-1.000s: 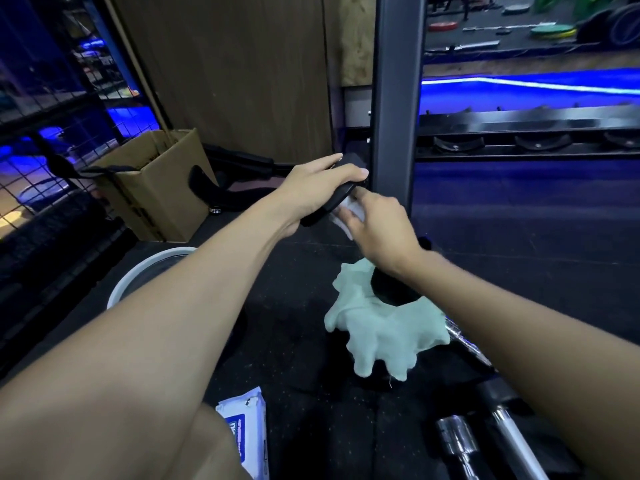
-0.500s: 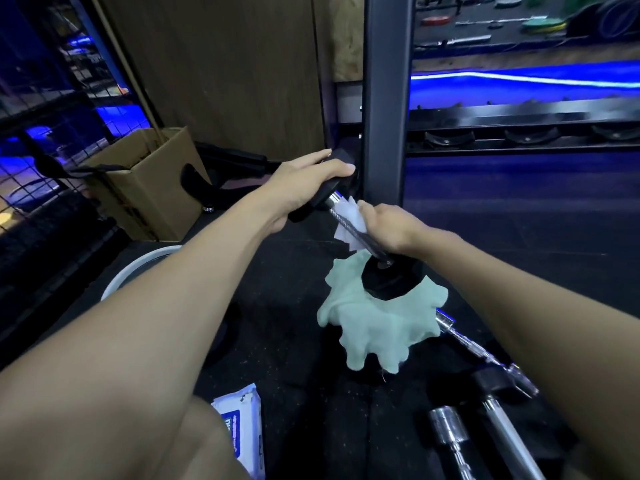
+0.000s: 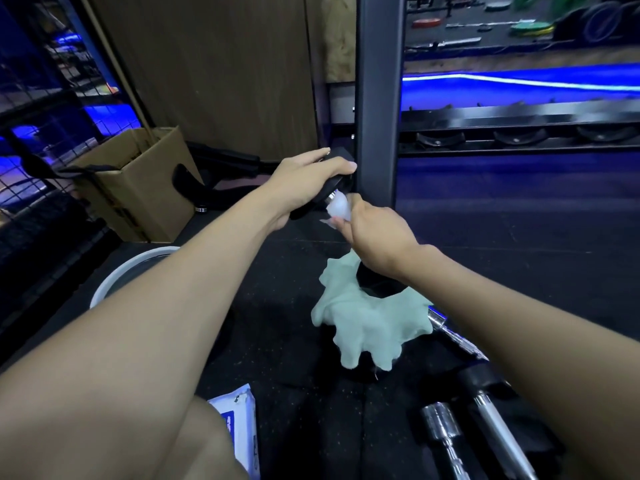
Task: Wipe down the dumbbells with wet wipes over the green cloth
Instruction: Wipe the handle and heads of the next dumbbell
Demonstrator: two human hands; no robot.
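Nearer than the green cloth point(image 3: 372, 318) lie the wipe pack point(image 3: 239, 424) and spare chrome bars point(image 3: 446, 445), while above it the dumbbell point(image 3: 332, 187) stands tilted, lower head on the cloth, left hand point(image 3: 304, 181) fingers curled over its top head, right hand point(image 3: 375, 230) fingers clamping the wet wipe point(image 3: 337, 209) round the handle; a loosened top grip could let it topple off.

No text can be read; the printing on the wet-wipes pack point(image 3: 239, 427) is blurred.
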